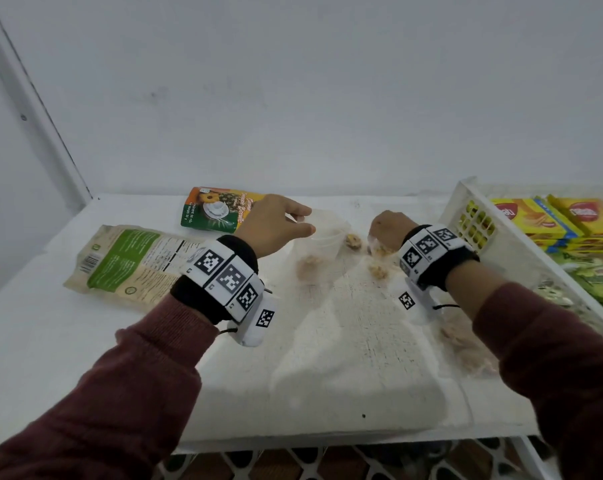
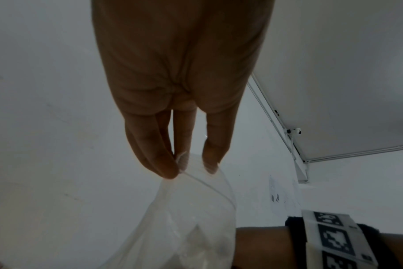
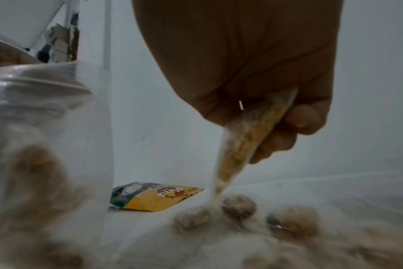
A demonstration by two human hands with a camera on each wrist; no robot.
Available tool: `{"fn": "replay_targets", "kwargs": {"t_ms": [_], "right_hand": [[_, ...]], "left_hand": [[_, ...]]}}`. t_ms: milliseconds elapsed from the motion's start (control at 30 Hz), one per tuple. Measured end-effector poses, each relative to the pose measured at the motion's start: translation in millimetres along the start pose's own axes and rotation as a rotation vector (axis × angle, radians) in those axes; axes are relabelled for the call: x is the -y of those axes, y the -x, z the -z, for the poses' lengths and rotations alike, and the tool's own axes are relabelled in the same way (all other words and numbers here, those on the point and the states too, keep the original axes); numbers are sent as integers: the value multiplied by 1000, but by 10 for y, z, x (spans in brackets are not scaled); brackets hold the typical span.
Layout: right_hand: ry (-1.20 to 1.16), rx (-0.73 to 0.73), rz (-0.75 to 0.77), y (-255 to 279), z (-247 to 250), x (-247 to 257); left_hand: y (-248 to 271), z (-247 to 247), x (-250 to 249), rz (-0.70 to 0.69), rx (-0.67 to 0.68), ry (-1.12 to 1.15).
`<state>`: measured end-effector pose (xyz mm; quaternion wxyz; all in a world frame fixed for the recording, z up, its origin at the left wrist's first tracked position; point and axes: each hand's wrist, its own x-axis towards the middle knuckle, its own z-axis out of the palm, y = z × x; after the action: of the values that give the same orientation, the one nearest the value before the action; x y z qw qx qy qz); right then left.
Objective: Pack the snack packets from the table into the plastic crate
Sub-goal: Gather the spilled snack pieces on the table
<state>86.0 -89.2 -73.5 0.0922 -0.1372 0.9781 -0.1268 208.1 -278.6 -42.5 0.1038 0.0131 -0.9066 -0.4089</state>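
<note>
My left fingers (image 2: 166,163) pinch the top edge of a clear plastic bag (image 1: 322,237), thumb against fingertips, and the film hangs down from them in soft folds. My right fingers (image 3: 295,127) are curled tight round another gathered part of the same clear bag, which shows as a twisted neck running down from the fist. The left hand (image 1: 274,225) and the right hand (image 1: 392,228) hold it just above the white bench (image 1: 345,341), with the bag stretched between them. Through the film I see pale brown, crumbly snack pieces (image 1: 353,241), some near the bench surface; the bag carries no print I can read.

Left of the bag, just behind my left hand, lies a green and orange snack pouch (image 1: 211,211) with a pineapple picture; its writing is too small to read. Further left of the bag lies a large beige and green packet (image 1: 130,263), back side up, with a barcode and dense small print. Right of the bag stands the white plastic crate (image 1: 473,216), its slotted wall close to my right wrist. Inside it are yellow boxes (image 1: 535,216) with red logos, and green packets (image 1: 601,278) nearer me.
</note>
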Motion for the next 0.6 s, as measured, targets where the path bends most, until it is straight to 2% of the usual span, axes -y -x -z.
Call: {"fn": "replay_targets", "kwargs": {"t_ms": [133,267,533,600], "right_hand": [[82,117,-80,-10,-104,-135],[213,221,-43,26,-201,-197],[279,231,39,109,-278,-123],[234,207,43,157,-234,-82]], "left_hand": [[11,-3,-29,8,0,-24],[26,2,-46,26,20,-40],[75,29,-74,17,15,-63],[98,44,-74,11,18,-68]]}}
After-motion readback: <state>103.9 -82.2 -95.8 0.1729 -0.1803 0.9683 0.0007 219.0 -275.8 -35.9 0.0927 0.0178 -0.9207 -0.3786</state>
